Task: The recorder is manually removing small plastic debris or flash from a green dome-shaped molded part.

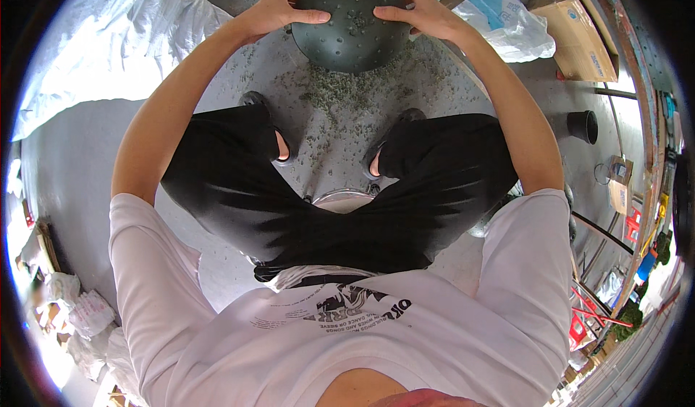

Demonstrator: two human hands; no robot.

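Observation:
A large, smooth, dark green ball or dome [351, 34] dotted with small round marks is at the top middle, in front of my knees. My left hand [279, 9] grips its left side with the thumb laid across the near surface. On the opposite side my right hand [427, 14] holds it the same way. The fingers of both hands go behind the ball and are partly hidden. A rough patch shows on the surface between the two thumbs. Small green scraps [347, 92] are scattered over the floor just below it.
White plastic sheeting [123, 38] lies at the left. A cardboard box [575, 34], a clear plastic bag [514, 27] and a small black bucket [582, 127] are on the right, near a metal rack [651, 117]. My feet stand apart on the grey floor [79, 168].

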